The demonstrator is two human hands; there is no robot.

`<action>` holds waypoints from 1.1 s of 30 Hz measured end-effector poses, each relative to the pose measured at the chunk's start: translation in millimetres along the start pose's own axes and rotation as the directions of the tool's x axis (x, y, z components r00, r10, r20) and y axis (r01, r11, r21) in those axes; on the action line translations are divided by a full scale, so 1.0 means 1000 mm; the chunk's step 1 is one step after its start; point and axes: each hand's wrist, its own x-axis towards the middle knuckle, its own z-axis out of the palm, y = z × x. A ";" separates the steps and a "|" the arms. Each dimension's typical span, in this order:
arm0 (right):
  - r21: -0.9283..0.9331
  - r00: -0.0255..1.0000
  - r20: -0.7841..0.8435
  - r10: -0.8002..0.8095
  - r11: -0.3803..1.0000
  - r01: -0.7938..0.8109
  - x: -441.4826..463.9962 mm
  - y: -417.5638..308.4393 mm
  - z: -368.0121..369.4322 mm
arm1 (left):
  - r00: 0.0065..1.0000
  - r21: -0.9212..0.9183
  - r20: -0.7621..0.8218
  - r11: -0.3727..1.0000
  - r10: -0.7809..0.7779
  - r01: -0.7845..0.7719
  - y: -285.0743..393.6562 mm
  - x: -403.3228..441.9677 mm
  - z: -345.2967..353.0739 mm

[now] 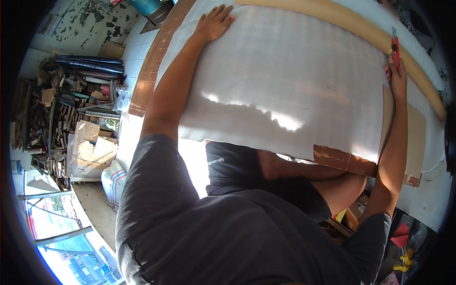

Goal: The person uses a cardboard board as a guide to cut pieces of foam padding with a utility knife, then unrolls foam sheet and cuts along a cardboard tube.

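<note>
A large white translucent sheet [285, 71] lies across a brown wooden board [154, 61], which shows along the left side and at the front right corner. My left hand [213, 23] rests flat on the sheet's far left part, fingers stretched out. At the right, my right hand [396, 73] is closed around a red utility knife [394, 50]. The knife's blade points away from me, near a long brown cardboard roll [342, 19]. That roll curves along the far and right side of the sheet. Some fingers of the right hand are hidden.
Stacked wood scraps [57, 114] and cardboard pieces [95, 152] fill the left side, below dark rolls [90, 65]. A striped sack [113, 180] stands on the floor. Brown cardboard [414, 133] lies beyond my right forearm. Bright window panes [71, 237] are at lower left.
</note>
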 end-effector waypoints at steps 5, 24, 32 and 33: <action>-0.019 1.000 0.005 -0.016 1.000 0.016 0.004 0.012 -0.001 | 0.999 0.029 0.038 1.000 -0.011 0.010 0.002 0.014 0.000; -0.004 0.999 -0.050 0.022 1.000 -0.022 -0.010 -0.015 0.003 | 0.995 -0.030 0.101 1.000 -0.001 0.004 0.001 0.040 -0.002; 0.004 0.999 -0.041 0.031 1.000 -0.031 -0.008 -0.014 0.002 | 0.995 -0.046 0.098 0.999 -0.004 0.009 0.003 0.040 -0.007; 0.017 0.998 -0.045 0.033 0.999 -0.033 -0.008 -0.014 0.002 | 0.994 -0.042 0.110 0.999 -0.023 0.028 0.002 0.040 -0.007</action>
